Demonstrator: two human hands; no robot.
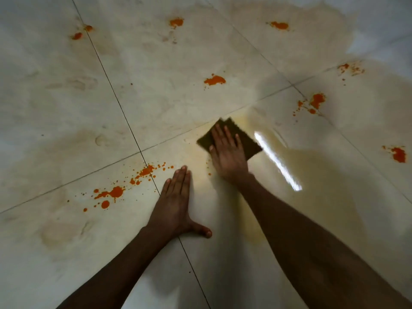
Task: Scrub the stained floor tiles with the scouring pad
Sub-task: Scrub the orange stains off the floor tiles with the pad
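A dark green-brown scouring pad (244, 139) lies flat on the pale floor tiles (169, 85), near a grout line. My right hand (226, 152) presses down on the pad with fingers spread over it. My left hand (176, 201) rests palm-down on the floor to the left, fingers together and thumb out, holding nothing. Orange stains dot the tiles: a splatter (116, 191) left of my left hand and a blot (215, 80) beyond the pad. The tile around the pad shows a wet yellowish smear (252, 197).
More orange spots lie at the far left (77, 36), far middle (176, 22), far right (279, 25), right (316, 100) and right edge (399, 154). Dark grout lines (116, 97) cross the floor. A bright reflection (276, 161) glares on the wet tile.
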